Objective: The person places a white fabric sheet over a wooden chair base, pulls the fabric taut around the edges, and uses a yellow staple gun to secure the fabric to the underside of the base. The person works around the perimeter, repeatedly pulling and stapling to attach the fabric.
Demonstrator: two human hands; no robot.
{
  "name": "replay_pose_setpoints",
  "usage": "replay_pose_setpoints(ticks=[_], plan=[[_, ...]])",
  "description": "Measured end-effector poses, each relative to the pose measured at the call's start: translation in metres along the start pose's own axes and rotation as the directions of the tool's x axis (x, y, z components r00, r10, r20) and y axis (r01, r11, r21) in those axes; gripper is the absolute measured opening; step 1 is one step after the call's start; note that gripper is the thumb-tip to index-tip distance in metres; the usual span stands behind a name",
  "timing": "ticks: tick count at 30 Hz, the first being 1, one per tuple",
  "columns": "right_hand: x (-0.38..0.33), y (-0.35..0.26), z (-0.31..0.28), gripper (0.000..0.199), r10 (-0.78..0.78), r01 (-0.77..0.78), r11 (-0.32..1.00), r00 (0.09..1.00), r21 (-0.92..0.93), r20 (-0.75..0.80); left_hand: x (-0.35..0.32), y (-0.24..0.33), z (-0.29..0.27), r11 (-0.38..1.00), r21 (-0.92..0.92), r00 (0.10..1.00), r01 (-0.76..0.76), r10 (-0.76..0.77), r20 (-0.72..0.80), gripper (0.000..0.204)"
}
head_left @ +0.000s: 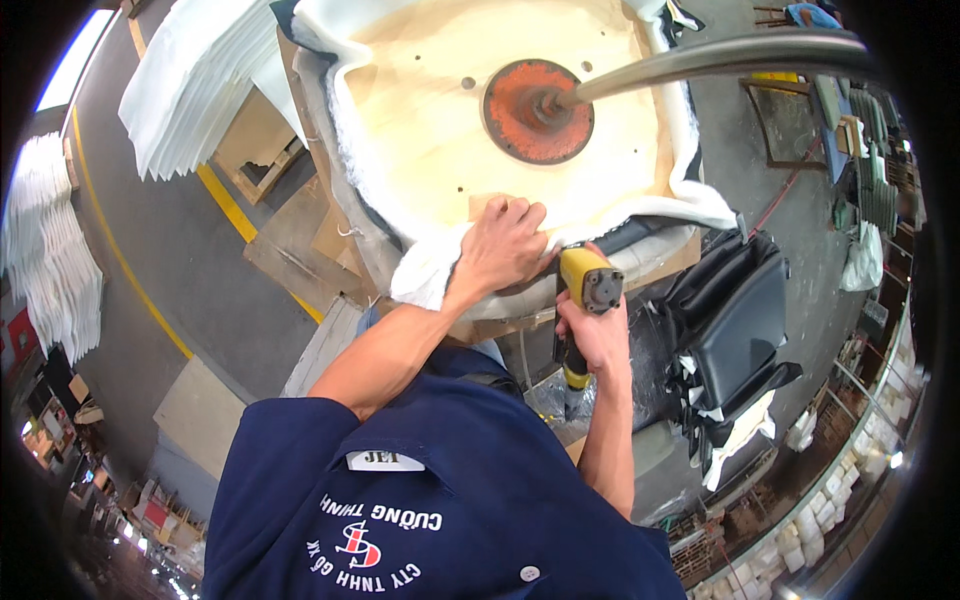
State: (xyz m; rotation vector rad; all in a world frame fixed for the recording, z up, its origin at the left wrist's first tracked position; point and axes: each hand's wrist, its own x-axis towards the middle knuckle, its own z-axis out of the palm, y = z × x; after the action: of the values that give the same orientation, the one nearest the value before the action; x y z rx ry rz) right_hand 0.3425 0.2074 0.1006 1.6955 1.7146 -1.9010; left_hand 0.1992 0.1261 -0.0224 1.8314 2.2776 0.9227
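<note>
A pale wooden seat panel (410,110) lies underside up, with white wadding (432,272) and a black upholstery cover (630,235) wrapped around its edges. My left hand (505,243) is closed at the panel's near edge, its fingers curled over the cover and wadding. Just right of it, my right hand (600,335) grips a yellow and black staple gun (590,278) by its handle. The gun's head is at the near edge; its nose is hidden. A round red clamp plate (540,110) presses on the panel's middle.
A curved metal bar (730,55) reaches the clamp plate from the right. Black cushioned pieces (735,320) are stacked to my right. White foam sheets (205,85) stand at the far left, near wooden boards (300,255) beside the work stand.
</note>
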Motion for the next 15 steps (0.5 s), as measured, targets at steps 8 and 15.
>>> replay_pose_setpoints(ticks=[8, 15], plan=[[-0.005, 0.002, -0.003, 0.085, 0.012, -0.018, 0.984, 0.999, 0.18, 0.035, 0.002, 0.001, 0.003, 0.998, 0.043, 0.996, 0.043, -0.04, -0.083, 0.031], [0.001, -0.004, 0.006, 0.087, 0.025, -0.026, 0.997, 1.0, 0.071, 0.015, 0.0, 0.004, 0.001, 0.996, 0.04, 0.997, 0.076, -0.077, 0.03, 0.033]])
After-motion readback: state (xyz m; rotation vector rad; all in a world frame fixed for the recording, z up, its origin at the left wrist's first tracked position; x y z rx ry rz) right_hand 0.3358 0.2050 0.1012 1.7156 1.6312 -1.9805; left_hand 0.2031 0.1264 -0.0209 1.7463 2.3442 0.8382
